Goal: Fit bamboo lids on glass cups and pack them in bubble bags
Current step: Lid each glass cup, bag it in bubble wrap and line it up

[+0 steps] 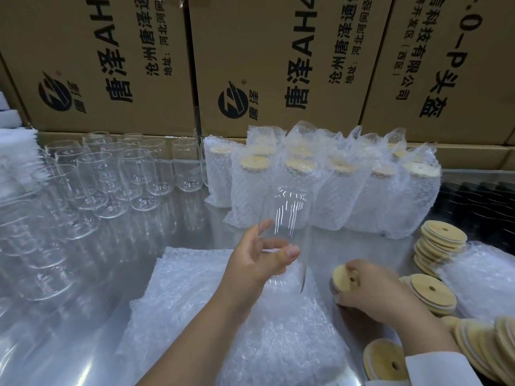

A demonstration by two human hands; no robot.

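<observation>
The clear glass cup (284, 218) is at the centre of the view, held off the table (69, 344) with its mouth up and tipped a little away. The left hand (259, 263) has its grip clamped low on the wall, thumb on the near side and fingers behind. At four o'clock from it, the right hand (373, 291) pinches one round bamboo lid (344, 277) with a straw hole, its grip closed on the rim.

Directly below the cup lies a pile of flat bubble bags (195, 288). More stacked bamboo lids (440, 240) sit at three o'clock, bagged lidded cups (334, 190) at twelve to one, bare glass cups (111, 174) at nine to ten, and printed brown cardboard boxes (250, 51) behind.

Risks, as I judge them: the smooth glass could slip from so low a hold, a lid pressed on askew could jam or pop off, and a wide swing could knock the standing cups.
</observation>
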